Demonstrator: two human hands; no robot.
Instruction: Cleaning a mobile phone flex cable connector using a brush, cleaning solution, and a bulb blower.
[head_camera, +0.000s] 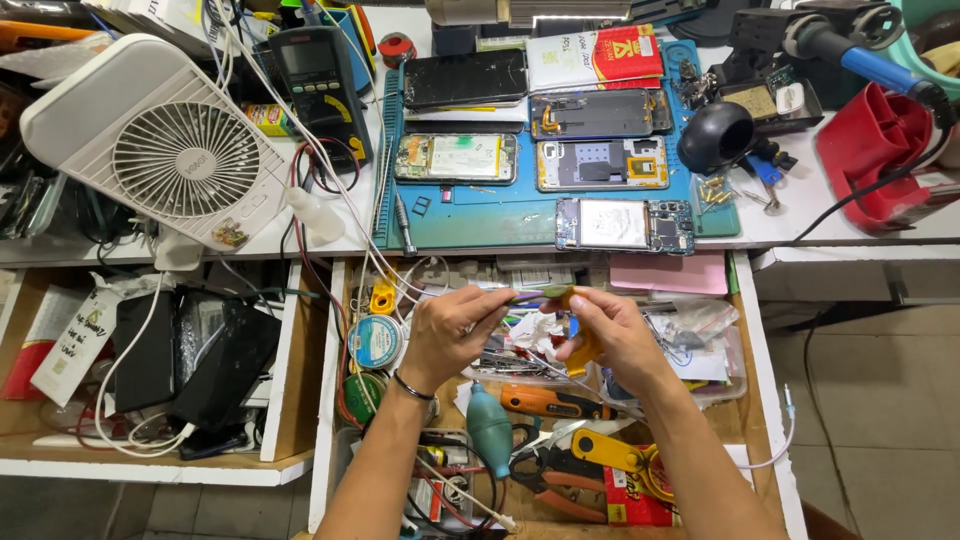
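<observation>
Tweezers (528, 294) pinched in left hand (452, 330), tip meeting right hand (610, 335), closed on orange tool (584, 345), perhaps a pry.

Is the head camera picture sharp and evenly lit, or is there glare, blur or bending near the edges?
In the head view the light is bright and even, with soft shadows only inside the open drawer. The phones on the blue mat are sharp; one dark screen shows faint glare. The left hand and right hand look slightly soft. The table edge bows, a wide-lens distortion.
</observation>
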